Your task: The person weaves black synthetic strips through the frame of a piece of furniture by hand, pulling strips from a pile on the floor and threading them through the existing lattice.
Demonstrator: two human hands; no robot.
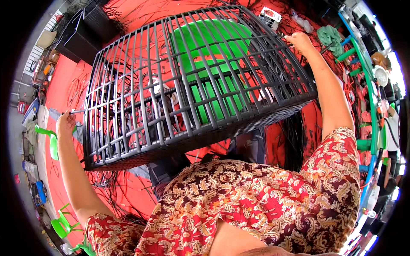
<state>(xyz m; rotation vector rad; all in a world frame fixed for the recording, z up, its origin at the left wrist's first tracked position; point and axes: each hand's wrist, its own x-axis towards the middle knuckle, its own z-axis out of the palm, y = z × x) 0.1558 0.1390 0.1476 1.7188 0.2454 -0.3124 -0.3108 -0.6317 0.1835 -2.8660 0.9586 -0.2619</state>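
Observation:
A large black lattice frame (160, 143), woven from flat dark strips, stands tilted in front of me. Close beside its left side is my left hand (65, 123), with thumb and fingers pinched on a thin dark strip (77, 112) that runs to the frame. Out past the far right side of the frame, my right hand (300, 42) has its fingers curled together. Whatever lies in its fingers, if anything, is too small to make out. Through the lattice shows a green plastic chair (205, 38), partly covered by the bars.
Loose black strips lie scattered over the red floor (64, 91). Dark woven pieces (87, 32) stand at the far left. Green chairs (63, 224) are at the near left. Along the right runs a green and blue metal frame (370, 98), with a green cloth (329, 36) near its far end.

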